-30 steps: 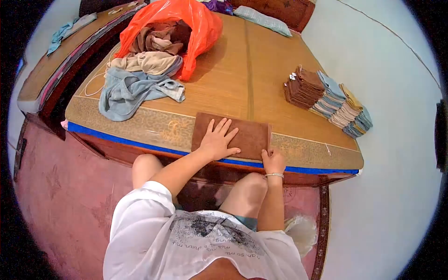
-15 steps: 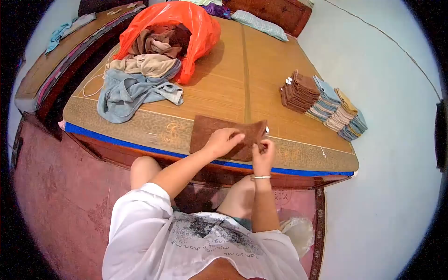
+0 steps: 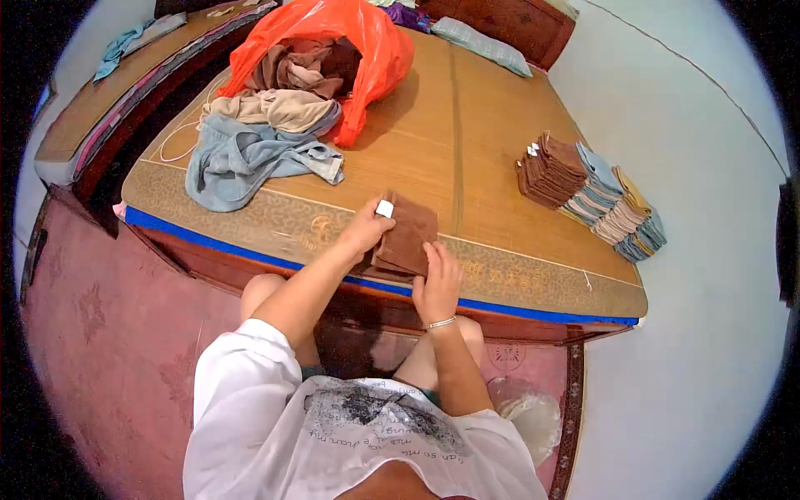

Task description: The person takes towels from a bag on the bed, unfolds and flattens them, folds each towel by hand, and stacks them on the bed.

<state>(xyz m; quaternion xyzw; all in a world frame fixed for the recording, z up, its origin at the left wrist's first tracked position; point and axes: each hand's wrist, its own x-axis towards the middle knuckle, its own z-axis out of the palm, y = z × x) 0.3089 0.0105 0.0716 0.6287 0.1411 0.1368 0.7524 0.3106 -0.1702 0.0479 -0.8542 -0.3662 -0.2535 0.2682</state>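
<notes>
A small brown towel (image 3: 411, 232), folded over with a white label at its upper left corner, lies at the front edge of the bed. My left hand (image 3: 362, 232) grips its left side, thumb on top just under the label and the other fingers mostly hidden. At the lower right edge of the towel is my right hand (image 3: 440, 285), its fingers stretched out and touching the cloth, thumb apart. A bracelet circles the right wrist.
Folded towels in a row of stacks (image 3: 592, 196) stand on the bed's right side. An orange plastic bag (image 3: 385, 58) spills brown and beige cloths at the upper left, with a crumpled blue-grey towel (image 3: 229, 162) before it. A pillow (image 3: 483, 46) lies at the back.
The brown towel, spread wider before, is now folded into a smaller piece. Its label has gone from the right side to the left. My left hand now grips it; the right moved down and left.
</notes>
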